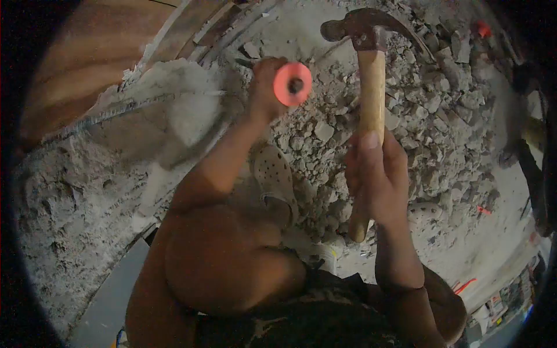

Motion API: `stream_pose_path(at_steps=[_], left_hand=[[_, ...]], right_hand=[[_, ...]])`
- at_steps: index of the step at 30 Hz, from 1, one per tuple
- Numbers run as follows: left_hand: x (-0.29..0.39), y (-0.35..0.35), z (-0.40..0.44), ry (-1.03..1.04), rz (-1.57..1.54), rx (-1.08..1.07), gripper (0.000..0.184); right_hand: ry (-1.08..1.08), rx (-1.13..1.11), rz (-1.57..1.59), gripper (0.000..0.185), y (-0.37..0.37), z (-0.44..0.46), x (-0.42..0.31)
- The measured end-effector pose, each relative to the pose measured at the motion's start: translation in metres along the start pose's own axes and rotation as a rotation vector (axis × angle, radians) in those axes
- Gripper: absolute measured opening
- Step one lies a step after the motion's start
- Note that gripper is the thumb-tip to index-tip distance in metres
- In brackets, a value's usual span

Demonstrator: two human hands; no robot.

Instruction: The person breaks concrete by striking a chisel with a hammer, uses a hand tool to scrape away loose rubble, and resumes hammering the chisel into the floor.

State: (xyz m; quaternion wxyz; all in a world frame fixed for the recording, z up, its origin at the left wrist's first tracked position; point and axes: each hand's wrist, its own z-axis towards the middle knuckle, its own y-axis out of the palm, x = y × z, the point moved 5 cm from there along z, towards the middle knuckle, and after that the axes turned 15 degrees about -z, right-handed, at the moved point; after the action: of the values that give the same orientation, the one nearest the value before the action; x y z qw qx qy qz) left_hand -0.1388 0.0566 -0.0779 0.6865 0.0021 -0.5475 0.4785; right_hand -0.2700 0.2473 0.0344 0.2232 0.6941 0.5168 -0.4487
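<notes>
My left hand (264, 90) is closed around a chisel with a round orange hand guard (284, 91). The chisel's struck end faces up toward me, and a dark piece of its shaft shows past my fingers toward the broken wall edge. In my right hand (386, 182) is a claw hammer (372, 87), gripped low on its wooden handle with the thumb along it. Its rusty head is raised, to the right of the chisel and apart from it. Whether the chisel's tip touches anything is hard to see.
Broken rubble (435, 122) covers much of the floor. Crumbled masonry (75, 214) runs along the left, below a brown wood-grained panel (104, 58). My feet are in perforated clogs (272, 171) among the debris. Assorted items (496, 307) lie at lower right.
</notes>
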Motion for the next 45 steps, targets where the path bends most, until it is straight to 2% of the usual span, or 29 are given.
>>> stream_pose_path(at_steps=[2,3,5,6,7,9,10,11,13,14,18,20,21,23,25,28,32,34,35,37,38,40,41,43,44,45], left_hand=[[-0.082,-0.009,-0.019,-0.222,-0.027,0.018,0.039],[-0.089,-0.015,-0.019,-0.223,-0.028,0.02,0.039],[-0.111,-0.022,-0.028,-0.489,0.047,-0.04,0.033],[-0.1,-0.013,-0.025,-0.307,0.103,-0.102,0.039],[-0.097,-0.012,-0.029,-0.314,0.11,-0.091,0.039],[-0.077,-0.024,-0.031,-0.065,0.289,0.078,0.046],[-0.087,-0.027,-0.029,-0.247,0.022,0.065,0.051],[-0.086,-0.031,-0.032,-0.247,0.03,0.062,0.051],[-0.055,-0.029,-0.02,-0.461,-0.156,-0.059,0.054],[-0.034,-0.015,-0.011,-0.346,-0.301,-0.144,0.052],[0.017,0.022,-0.009,-0.319,-0.366,-0.201,0.05],[0.036,0.007,0.005,-0.048,0.058,-0.152,0.051],[0.03,0.003,0.006,-0.036,0.058,-0.151,0.051],[-0.011,-0.016,-0.003,-0.421,-0.194,0.019,0.051],[-0.024,-0.038,0.003,-0.28,-0.071,0.077,0.048],[-0.081,-0.037,-0.031,-0.267,-0.065,0.005,0.043],[-0.069,-0.033,-0.054,-0.183,0.041,0.02,0.043],[-0.044,-0.032,-0.042,-0.259,-0.209,-0.116,0.043],[-0.023,-0.035,-0.036,-0.26,-0.211,-0.119,0.043],[0.015,-0.023,-0.038,-0.544,-0.604,-0.3,0.044],[0.026,-0.019,-0.041,-0.548,-0.599,-0.294,0.044],[0.052,0.002,-0.052,-0.463,-0.459,-0.65,0.039],[0.056,0.003,-0.051,-0.463,-0.458,-0.653,0.039],[0.064,0.014,-0.06,-0.487,-0.325,-0.897,0.031],[0.062,0.023,-0.076,-0.448,-0.149,-1.074,0.024],[0.063,0.026,-0.08,-0.453,-0.144,-1.075,0.024]], right_hand=[[0.027,-0.004,-0.023,0.036,-0.003,-0.002,0.002],[0.038,0.001,0.012,0.036,-0.003,-0.003,0.002],[0.045,-0.005,0.043,0.036,0.0,-0.004,0.002],[0.054,0.006,0.058,0.036,0.001,-0.005,0.003],[0.064,0.016,0.074,0.037,0.001,-0.006,0.004],[0.046,-0.026,0.078,0.037,0.001,-0.006,0.009],[0.04,-0.057,0.087,0.038,0.004,-0.005,0.01],[0.037,-0.061,0.094,0.038,0.006,-0.004,0.01],[0.041,-0.023,0.06,0.04,0.009,-0.002,0.012],[0.045,-0.021,0.06,0.04,0.01,-0.001,0.013],[0.053,-0.008,0.057,0.041,0.013,0.001,0.009],[0.07,0.026,0.058,0.041,0.009,0.001,0.006],[0.053,0.009,0.054,0.041,0.008,0.002,0.007],[0.048,0.007,0.056,0.042,0.005,0.002,0.007],[0.046,0.013,0.04,0.04,0.006,0.005,0.003],[0.087,-0.041,0.113,0.033,0.01,0.008,0.007],[0.09,-0.042,0.061,0.035,0.016,0.017,0.019],[0.054,-0.038,-0.072,0.038,0.018,0.027,0.03],[0.058,-0.037,-0.071,0.038,0.018,0.032,0.032],[0.044,-0.035,-0.089,0.042,0.019,0.044,0.034],[0.042,-0.044,-0.089,0.042,0.021,0.052,0.035],[0.061,-0.137,-0.11,0.044,0.028,0.069,0.042],[0.061,-0.136,-0.107,0.044,0.034,0.079,0.044],[0.007,-0.124,-0.076,0.049,0.059,0.1,0.042],[-0.021,-0.13,-0.054,0.049,0.072,0.112,0.041],[-0.051,-0.139,-0.03,0.048,0.087,0.125,0.04]])
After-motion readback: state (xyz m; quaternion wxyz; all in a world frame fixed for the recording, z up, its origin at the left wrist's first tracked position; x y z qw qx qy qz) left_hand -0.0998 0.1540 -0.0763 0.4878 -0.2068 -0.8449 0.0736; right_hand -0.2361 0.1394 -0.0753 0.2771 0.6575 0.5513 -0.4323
